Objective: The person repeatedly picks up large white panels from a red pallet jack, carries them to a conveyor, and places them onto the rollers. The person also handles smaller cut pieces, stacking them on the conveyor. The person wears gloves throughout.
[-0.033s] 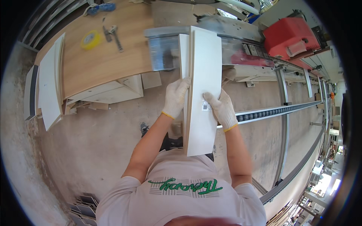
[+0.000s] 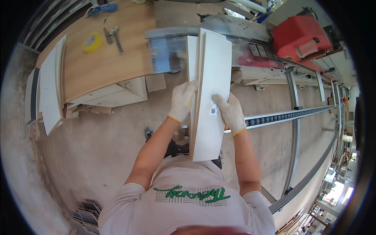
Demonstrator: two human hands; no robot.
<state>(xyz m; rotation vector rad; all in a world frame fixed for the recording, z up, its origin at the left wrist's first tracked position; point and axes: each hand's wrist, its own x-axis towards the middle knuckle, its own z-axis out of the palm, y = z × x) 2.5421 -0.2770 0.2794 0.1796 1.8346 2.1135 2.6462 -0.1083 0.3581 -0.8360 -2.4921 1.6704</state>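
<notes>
Long white boards, stacked face to face, stand out in front of my body with their narrow edges toward the left. My left hand, in a white knitted glove with a yellow cuff, is closed round their left side. In a matching glove, my right hand grips the right edge, its thumb lying on the front face beside a small printed label. The fingers behind the boards are hidden. One board on the left sits slightly lower than the others at the far end.
A wooden table at the far left bears yellow tape, an adjustable wrench and blue-handled tool. More white panels lean at its left end. A metal machine with a red housing stands far right; a roller rail runs below.
The boards stay in both hands with nearly the same grip. The table and its tools have shifted slightly left in the view.
</notes>
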